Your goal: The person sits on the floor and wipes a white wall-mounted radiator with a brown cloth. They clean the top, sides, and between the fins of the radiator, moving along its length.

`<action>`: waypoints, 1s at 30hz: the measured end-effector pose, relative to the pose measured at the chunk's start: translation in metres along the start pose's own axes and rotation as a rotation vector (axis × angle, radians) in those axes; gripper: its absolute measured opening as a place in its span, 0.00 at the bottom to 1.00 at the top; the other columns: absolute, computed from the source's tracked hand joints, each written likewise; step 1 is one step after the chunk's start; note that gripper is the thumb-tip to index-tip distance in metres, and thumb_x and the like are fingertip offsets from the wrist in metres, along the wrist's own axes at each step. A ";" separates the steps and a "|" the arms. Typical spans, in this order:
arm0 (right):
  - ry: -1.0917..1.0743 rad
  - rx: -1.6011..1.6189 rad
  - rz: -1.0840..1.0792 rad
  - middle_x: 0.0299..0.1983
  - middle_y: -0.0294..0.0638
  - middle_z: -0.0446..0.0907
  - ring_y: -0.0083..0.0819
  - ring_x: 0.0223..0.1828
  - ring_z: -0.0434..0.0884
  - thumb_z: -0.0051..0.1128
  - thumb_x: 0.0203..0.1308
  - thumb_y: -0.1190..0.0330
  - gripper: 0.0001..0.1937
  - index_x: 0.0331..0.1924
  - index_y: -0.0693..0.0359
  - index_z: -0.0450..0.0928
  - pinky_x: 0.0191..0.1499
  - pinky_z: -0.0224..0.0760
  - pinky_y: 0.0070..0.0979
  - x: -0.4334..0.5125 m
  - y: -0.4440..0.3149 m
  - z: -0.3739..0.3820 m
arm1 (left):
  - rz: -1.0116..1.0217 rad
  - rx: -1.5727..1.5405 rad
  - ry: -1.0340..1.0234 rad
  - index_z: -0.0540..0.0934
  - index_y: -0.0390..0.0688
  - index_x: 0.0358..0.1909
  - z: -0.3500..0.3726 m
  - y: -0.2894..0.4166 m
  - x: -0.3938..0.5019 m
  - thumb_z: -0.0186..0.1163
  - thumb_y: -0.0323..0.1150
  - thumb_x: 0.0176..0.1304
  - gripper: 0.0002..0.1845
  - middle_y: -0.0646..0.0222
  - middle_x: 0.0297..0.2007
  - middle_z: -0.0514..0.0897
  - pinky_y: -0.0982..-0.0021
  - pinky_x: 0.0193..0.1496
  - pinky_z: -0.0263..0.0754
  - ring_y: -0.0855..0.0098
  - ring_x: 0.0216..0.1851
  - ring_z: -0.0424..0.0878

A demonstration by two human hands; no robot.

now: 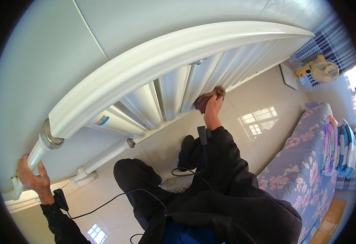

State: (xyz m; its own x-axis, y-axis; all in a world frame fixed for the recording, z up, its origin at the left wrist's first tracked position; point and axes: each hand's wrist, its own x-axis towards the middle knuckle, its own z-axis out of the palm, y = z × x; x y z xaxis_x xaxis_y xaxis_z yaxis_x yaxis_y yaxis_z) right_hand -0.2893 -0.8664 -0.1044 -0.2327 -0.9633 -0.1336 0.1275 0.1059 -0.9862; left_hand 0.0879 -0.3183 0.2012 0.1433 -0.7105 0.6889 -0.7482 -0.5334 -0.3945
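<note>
A white column radiator [172,94] with a broad, curved top rail [165,55] stretches across the view. My right hand [213,106] presses a brown cloth [204,102] against the lower part of its columns. Over at the left, my left hand [34,177] is wrapped around the white pipe [37,152], just below the metal union nut [53,138] at the radiator's upper end. A lower white pipe [104,160] joins the bottom rail through another metal fitting [130,142]. Part of the cloth is hidden under my fingers.
A bed with a floral cover [300,158] stands at the right, folded quilts [338,146] on it. Beyond the radiator's far end are a small fan [324,71] and a flat white panel [288,76]. Black cables [104,204] run from my wrists. Glossy tiles [242,122] cover the floor.
</note>
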 end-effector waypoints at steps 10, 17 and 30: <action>-0.101 0.100 0.254 0.62 0.40 0.76 0.33 0.58 0.78 0.51 0.77 0.63 0.23 0.71 0.59 0.68 0.61 0.73 0.34 -0.009 0.029 -0.009 | -0.003 0.013 -0.016 0.80 0.36 0.60 -0.001 0.000 -0.001 0.62 0.50 0.72 0.28 0.54 0.53 0.85 0.49 0.60 0.71 0.45 0.55 0.80; -0.182 -0.015 -0.119 0.59 0.42 0.77 0.33 0.58 0.77 0.49 0.78 0.64 0.22 0.70 0.63 0.71 0.64 0.69 0.33 -0.017 -0.042 -0.010 | -0.023 -0.009 -0.010 0.80 0.36 0.59 0.002 0.005 0.003 0.65 0.47 0.69 0.27 0.53 0.52 0.85 0.48 0.61 0.71 0.45 0.55 0.80; -0.181 -0.192 -0.750 0.54 0.57 0.81 0.50 0.59 0.80 0.49 0.80 0.66 0.15 0.59 0.69 0.77 0.65 0.70 0.39 -0.009 -0.175 0.001 | -0.089 -0.083 0.002 0.80 0.38 0.61 0.008 0.011 0.005 0.72 0.39 0.62 0.27 0.53 0.54 0.84 0.48 0.64 0.70 0.46 0.57 0.80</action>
State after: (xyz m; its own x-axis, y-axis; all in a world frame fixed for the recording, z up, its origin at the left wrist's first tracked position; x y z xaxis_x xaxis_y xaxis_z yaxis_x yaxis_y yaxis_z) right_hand -0.3084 -0.8769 0.0693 -0.0284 -0.8179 0.5746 -0.1733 -0.5621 -0.8087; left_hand 0.0855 -0.3314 0.1948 0.2105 -0.6613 0.7200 -0.7838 -0.5543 -0.2800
